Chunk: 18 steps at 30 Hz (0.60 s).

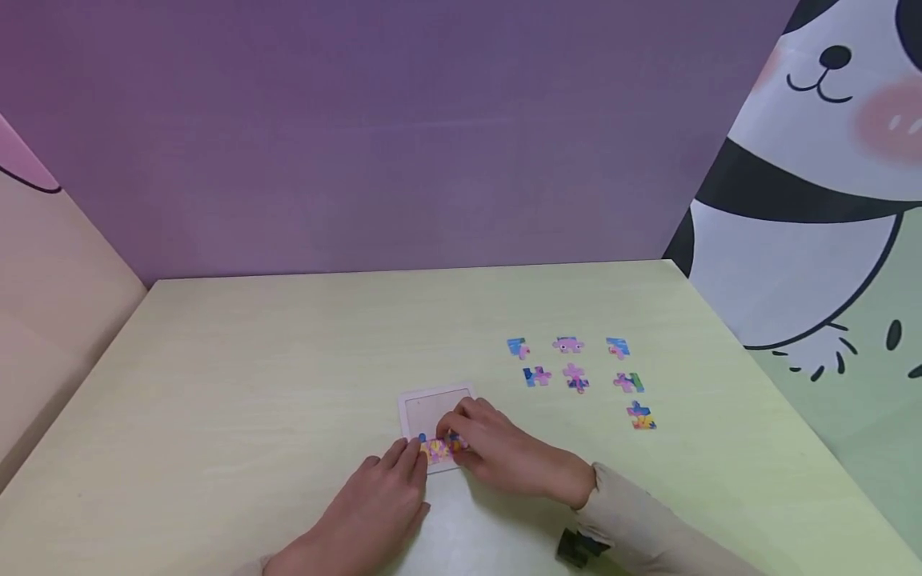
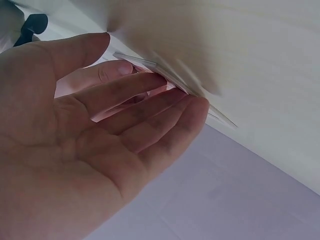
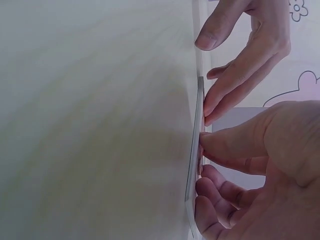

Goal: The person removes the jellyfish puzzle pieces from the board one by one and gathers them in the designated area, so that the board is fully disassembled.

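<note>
A small white puzzle tray [image 1: 402,416] lies near the front of the table, with a row of colourful puzzle pieces [image 1: 437,450] along its near side. My left hand [image 1: 382,496] rests its fairly straight fingertips on the tray's left side, at the row's left end. From the right, my right hand [image 1: 504,452] reaches over the tray, thumb and curled fingers pinching a puzzle piece [image 1: 455,442] at the row's right end. Its fingers partly cover that piece. In the right wrist view, both hands' fingertips are right at the thin tray [image 3: 195,145], seen edge-on.
Several loose puzzle pieces [image 1: 575,376] lie spread in rough rows to the right of the tray, the nearest one [image 1: 641,416] at the lower right. A small black object [image 1: 576,548] is by the right sleeve [image 1: 648,520]. A purple wall [image 1: 403,144] stands behind the table.
</note>
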Motion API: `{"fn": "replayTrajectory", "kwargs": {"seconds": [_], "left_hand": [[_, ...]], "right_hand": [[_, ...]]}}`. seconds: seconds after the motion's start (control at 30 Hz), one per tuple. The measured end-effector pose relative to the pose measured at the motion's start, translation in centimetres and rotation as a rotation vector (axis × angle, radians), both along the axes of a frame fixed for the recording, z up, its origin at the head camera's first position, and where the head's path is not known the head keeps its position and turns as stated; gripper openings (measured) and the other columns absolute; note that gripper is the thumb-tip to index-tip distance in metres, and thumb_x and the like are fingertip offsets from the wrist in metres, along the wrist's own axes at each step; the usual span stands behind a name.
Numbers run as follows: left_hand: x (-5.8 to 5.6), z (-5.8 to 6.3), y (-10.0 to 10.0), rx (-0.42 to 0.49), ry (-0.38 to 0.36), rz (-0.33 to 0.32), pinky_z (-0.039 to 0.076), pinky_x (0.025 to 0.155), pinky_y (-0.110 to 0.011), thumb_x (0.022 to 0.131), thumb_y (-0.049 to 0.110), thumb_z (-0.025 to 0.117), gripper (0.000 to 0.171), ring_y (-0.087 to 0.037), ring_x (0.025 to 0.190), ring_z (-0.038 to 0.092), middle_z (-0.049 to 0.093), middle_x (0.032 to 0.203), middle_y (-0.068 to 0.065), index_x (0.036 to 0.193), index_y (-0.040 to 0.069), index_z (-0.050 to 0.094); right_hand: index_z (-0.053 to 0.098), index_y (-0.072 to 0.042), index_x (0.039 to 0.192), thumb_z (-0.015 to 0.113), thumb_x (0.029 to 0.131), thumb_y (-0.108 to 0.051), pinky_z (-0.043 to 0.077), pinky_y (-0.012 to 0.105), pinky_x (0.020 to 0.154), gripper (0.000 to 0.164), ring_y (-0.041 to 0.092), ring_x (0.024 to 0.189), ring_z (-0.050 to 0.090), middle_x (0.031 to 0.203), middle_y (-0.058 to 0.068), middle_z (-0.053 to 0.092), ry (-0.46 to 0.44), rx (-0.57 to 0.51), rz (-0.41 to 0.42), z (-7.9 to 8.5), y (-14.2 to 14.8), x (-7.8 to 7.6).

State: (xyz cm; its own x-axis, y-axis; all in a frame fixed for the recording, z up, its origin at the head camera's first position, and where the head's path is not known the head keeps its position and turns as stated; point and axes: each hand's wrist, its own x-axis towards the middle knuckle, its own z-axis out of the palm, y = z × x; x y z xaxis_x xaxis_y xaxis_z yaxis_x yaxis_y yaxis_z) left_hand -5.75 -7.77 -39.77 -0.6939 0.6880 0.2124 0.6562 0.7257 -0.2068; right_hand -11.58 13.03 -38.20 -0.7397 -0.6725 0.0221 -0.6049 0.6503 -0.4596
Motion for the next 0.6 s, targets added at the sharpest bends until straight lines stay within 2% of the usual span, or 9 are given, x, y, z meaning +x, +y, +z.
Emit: {"fn": "replayTrajectory", "kwargs": {"seconds": [0.17, 0.37, 0.6], "left_hand": [[0.34, -0.34, 0.08, 0.003, 0.016, -0.004, 0.055, 0.074, -0.033, 0.086, 0.039, 0.075, 0.055, -0.026, 0.114, 0.064, 0.066, 0.123, -0.015, 0.118, -0.004, 0.067], [0.24, -0.36, 0.09, 0.003, 0.049, 0.013, 0.055, 0.075, -0.034, 0.087, 0.039, 0.074, 0.054, -0.026, 0.113, 0.064, 0.067, 0.122, -0.015, 0.118, -0.004, 0.067], [-0.01, -0.19, 0.17, -0.015, 0.033, 0.013, 0.055, 0.076, -0.035, 0.088, 0.040, 0.073, 0.053, -0.027, 0.114, 0.064, 0.066, 0.123, -0.016, 0.119, -0.004, 0.067]], "right_hand": [[0.062, -0.012, 0.108, 0.070, 0.090, 0.000, 0.044, 0.026, 0.081, 0.023, 0.011, 0.091, 0.046, 0.094, -0.003, 0.048, 0.001, -0.004, 0.003, -0.19, -0.03, 0.16], [0.061, -0.016, 0.109, 0.069, 0.091, -0.001, 0.046, 0.026, 0.081, 0.024, 0.011, 0.091, 0.046, 0.094, -0.004, 0.050, 0.000, -0.007, -0.008, -0.03, -0.03, -0.08], [0.062, -0.020, 0.108, 0.070, 0.090, -0.003, 0.046, 0.026, 0.079, 0.026, 0.011, 0.087, 0.050, 0.090, -0.007, 0.055, 0.018, -0.012, -0.009, -0.03, 0.15, -0.47]]}}
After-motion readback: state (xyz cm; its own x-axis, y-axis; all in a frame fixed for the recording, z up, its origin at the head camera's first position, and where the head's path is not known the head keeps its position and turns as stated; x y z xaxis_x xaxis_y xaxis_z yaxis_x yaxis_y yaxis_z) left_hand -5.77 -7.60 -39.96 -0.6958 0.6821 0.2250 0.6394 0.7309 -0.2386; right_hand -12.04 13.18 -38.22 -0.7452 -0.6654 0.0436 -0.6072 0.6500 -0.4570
